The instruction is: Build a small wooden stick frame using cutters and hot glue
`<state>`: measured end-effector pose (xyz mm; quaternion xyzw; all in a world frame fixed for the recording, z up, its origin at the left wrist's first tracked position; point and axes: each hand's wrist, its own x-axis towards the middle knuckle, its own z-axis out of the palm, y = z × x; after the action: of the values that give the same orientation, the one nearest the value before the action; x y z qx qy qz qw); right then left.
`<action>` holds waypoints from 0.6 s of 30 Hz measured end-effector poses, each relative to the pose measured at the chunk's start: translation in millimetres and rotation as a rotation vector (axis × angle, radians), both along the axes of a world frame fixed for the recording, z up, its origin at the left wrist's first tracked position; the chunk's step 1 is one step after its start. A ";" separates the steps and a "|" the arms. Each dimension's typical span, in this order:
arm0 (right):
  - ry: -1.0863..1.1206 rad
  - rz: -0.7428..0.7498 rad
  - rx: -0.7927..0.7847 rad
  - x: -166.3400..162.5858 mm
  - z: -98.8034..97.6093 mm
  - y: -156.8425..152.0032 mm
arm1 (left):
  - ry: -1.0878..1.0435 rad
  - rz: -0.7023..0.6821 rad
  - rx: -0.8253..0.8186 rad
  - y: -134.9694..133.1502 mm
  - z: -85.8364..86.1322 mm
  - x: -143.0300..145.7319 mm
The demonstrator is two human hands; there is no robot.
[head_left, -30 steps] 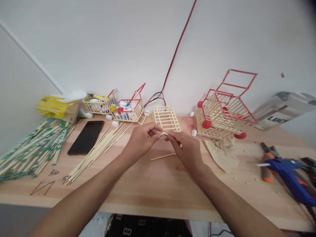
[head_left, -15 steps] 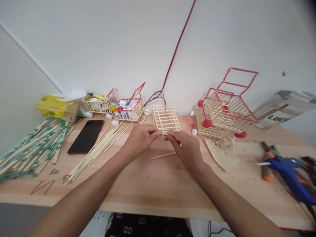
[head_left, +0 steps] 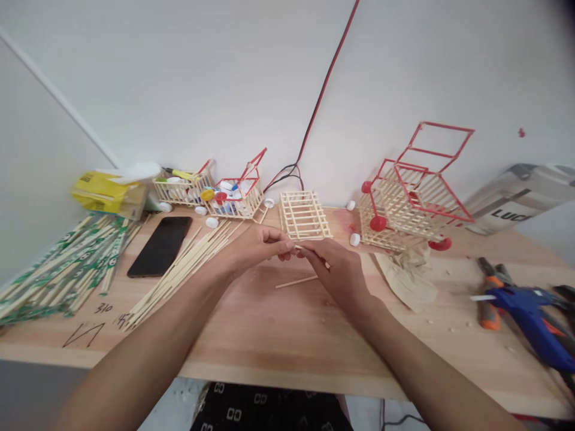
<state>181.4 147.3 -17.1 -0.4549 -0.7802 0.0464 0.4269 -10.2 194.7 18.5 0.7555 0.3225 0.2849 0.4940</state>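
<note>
My left hand [head_left: 263, 244] and my right hand [head_left: 338, 263] meet over the middle of the table, both closed in a pinch. A short thin wooden stick [head_left: 298, 247] spans their fingertips, largely covered by the fingers. Just beyond them stands a small basket frame [head_left: 304, 215] of pale glued sticks, its near edge partly hidden by my hands. Another loose stick [head_left: 294, 282] lies on the table under my right hand.
Two small stick carts [head_left: 238, 197] with bottle caps stand back left. A larger red-trimmed cart [head_left: 399, 203] sits right, near crumpled paper [head_left: 411, 281]. A blue glue gun [head_left: 530, 320] and pliers [head_left: 489, 293] lie far right. Leftward are a phone [head_left: 159, 246], loose sticks [head_left: 179, 275] and wrapped chopsticks [head_left: 67, 263].
Both hands have drawn slightly back from the basket frame, so more of its near edge shows. The pinched stick stays between my fingertips. The whole view has shifted a little.
</note>
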 end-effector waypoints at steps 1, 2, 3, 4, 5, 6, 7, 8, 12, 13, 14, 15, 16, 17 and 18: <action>-0.003 0.001 -0.003 0.0 0.0 -0.1 | -0.012 -0.006 -0.016 0.1 -1.1 0.0; -0.005 0.002 -0.004 -0.1 0.0 -0.1 | -0.023 -0.007 -0.029 0.1 -2.1 0.2; -0.005 0.003 -0.003 -0.1 0.0 -0.2 | -0.029 -0.004 -0.040 0.1 -2.9 0.7; -0.004 0.004 0.001 -0.1 0.0 -0.4 | -0.031 0.000 -0.051 -0.1 -3.4 1.2; -0.002 0.005 0.004 -0.2 0.0 -0.5 | -0.032 0.007 -0.059 -0.3 -3.6 1.7; 0.001 0.007 0.005 -0.2 0.0 -0.6 | -0.031 0.009 -0.065 -0.5 -3.6 2.1; 0.004 0.011 0.006 -0.3 0.0 -0.7 | -0.029 0.007 -0.069 -0.6 -3.4 2.2; 0.003 0.013 0.004 -0.4 0.1 -0.8 | -0.028 0.001 -0.071 -0.6 -2.9 2.1; -0.005 0.014 -0.002 -0.7 0.7 -0.6 | 0.005 -0.029 -0.040 0.3 0.5 -0.2; -0.005 0.011 -0.002 -0.6 0.8 -0.5 | 0.030 -0.024 -0.019 0.5 1.6 -0.8; -0.006 0.007 -0.004 -0.4 0.8 -0.4 | 0.055 -0.010 0.003 0.6 2.7 -1.2; -0.010 0.003 -0.006 0.0 0.7 -0.3 | 0.072 0.015 0.025 0.6 3.6 -1.3; -0.015 -0.003 -0.009 0.4 0.4 -0.1 | 0.075 0.046 0.047 0.3 4.4 -1.1; -0.020 -0.009 -0.011 1.0 -0.1 0.0 | 0.072 0.082 0.068 -0.1 4.9 -0.6; -0.026 -0.015 -0.013 1.5 -0.7 0.1 | 0.067 0.119 0.087 -0.6 5.1 0.1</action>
<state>182.9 147.4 -17.8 -0.4642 -0.7818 0.0424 0.4142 -10.1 194.1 23.6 0.7649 0.3706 0.3020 0.4317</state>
